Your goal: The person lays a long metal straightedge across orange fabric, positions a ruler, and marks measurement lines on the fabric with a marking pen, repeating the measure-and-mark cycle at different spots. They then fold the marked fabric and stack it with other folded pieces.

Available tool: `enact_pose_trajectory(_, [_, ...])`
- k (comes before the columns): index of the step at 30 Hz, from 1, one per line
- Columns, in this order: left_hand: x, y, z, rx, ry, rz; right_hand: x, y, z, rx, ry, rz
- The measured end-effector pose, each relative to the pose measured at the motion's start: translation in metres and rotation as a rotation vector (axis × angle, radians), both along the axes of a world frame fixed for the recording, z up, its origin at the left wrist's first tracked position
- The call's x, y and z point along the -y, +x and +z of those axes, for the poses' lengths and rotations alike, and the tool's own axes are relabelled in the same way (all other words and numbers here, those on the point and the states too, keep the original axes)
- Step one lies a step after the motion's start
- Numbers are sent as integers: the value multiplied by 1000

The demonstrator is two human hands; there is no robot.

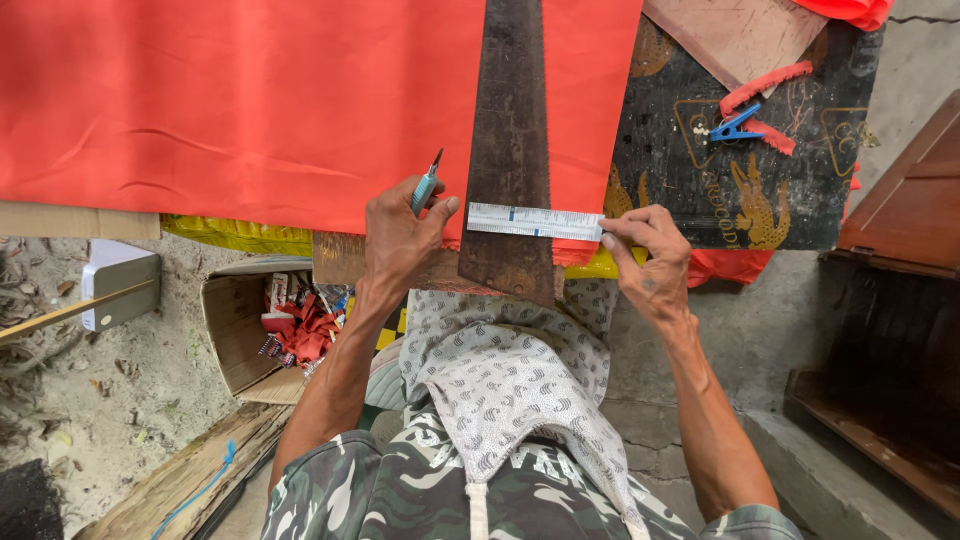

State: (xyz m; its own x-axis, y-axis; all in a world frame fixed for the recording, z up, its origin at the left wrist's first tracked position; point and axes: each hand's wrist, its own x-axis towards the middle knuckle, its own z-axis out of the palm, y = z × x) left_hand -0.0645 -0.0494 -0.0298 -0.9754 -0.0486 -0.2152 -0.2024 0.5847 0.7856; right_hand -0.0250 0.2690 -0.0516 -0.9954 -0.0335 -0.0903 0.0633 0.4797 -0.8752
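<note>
We see the scene in bright, even daylight, soft enough that nothing throws a hard-edged shadow. The red cloth (240,100) is vivid and nearly saturated, with faint shading only along its creases. The white ruler (535,221) is the brightest spot, slightly washed out. We find the deepest shade at the right, under the wooden bench (900,300), and inside the cardboard box (240,330). Focus is sharp across the middle; the left hand (400,240) and right hand (650,260) show no motion blur. Straight edges bow towards the corners, a wide-angle stretch, and detail softens there.
</note>
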Motion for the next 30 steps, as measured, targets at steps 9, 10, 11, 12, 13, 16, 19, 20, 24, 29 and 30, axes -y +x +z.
enact_pose_trajectory(9, [-4, -14, 9, -49, -14, -23, 41, -26, 18, -310, 353, 221])
enact_pose_trajectory(10, [-3, -15, 12, -72, -11, -18, 41, -28, 21, -289, 341, 233])
enact_pose_trajectory(11, [-2, -17, 14, -95, -7, -13, 39, -30, 24, -269, 330, 246])
enact_pose_trajectory(12, [0, -21, 17, -61, 10, 17, 38, -34, 26, -251, 319, 257])
enact_pose_trajectory(13, [3, -27, 18, -31, 28, 47, 34, -44, 27, -215, 233, 245])
enact_pose_trajectory(16, [7, -54, 20, -64, 64, 80, 11, -82, 31, -164, 15, 214])
enact_pose_trajectory(19, [5, -102, 16, -133, 173, 86, -4, -168, 23, -118, -59, 95])
enact_pose_trajectory(20, [2, -122, 14, -149, 223, 91, -5, -200, 19, -81, -122, 85])
enact_pose_trajectory(24, [-12, -202, 4, -165, 290, 167, 2, -299, 7, -185, -131, 128])
enact_pose_trajectory(29, [-22, -283, -16, -179, 79, 127, 18, -352, -2, -140, 23, 43])
enact_pose_trajectory(30, [-25, -296, -20, -211, 25, 106, 21, -357, -3, -148, 52, 35])
